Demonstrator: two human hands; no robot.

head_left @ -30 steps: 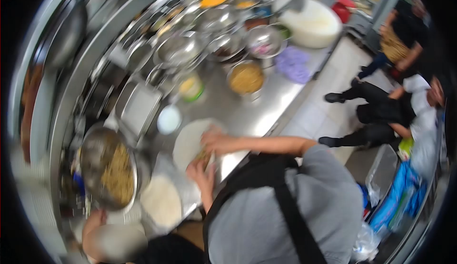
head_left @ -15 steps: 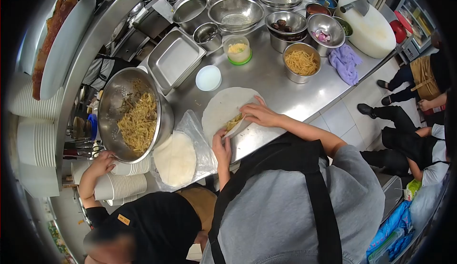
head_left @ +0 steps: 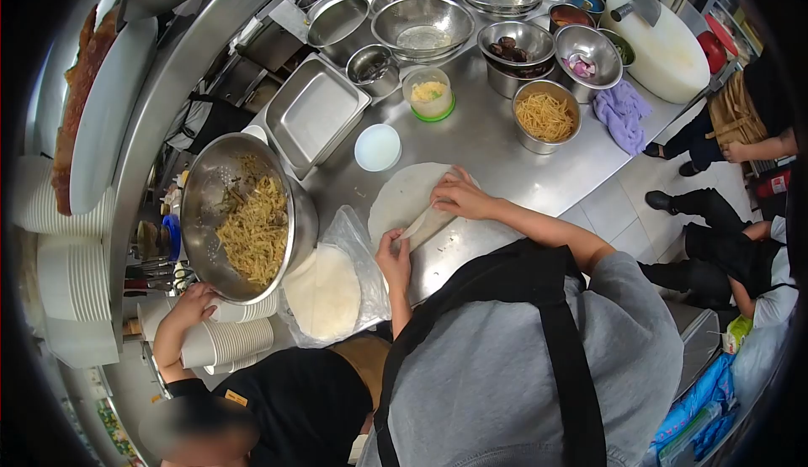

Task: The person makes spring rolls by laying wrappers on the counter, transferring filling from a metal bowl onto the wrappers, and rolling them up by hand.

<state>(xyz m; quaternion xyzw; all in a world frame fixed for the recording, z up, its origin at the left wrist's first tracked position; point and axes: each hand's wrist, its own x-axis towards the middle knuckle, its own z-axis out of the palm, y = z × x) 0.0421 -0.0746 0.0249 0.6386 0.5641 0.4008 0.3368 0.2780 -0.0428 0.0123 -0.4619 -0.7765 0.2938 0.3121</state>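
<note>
A round thin white wrapper (head_left: 396,193) lies on the steel table, its near side folded over into a roll. My left hand (head_left: 394,257) is closed on the left end of the fold. At the right end my right hand (head_left: 459,194) has its fingers closed on the folded edge. Whatever lies inside the fold is hidden. Left of my hands, a stack of flat white wrappers (head_left: 320,294) rests on a clear plastic bag (head_left: 374,278). Beyond the wrapper stands a small white dish (head_left: 378,147).
At left, a co-worker's hand (head_left: 195,303) is by a large colander (head_left: 303,223) of shredded filling. Beyond are an empty steel tray (head_left: 316,114), a lidless tub (head_left: 427,92), a bowl of yellow strips (head_left: 545,117) and a purple cloth (head_left: 623,115). White bowls (head_left: 227,341) are stacked lower left.
The near side of the wrapper has been folded over the yellowish filling, which showed half a second ago and is now covered. The whole view has shifted slightly.
</note>
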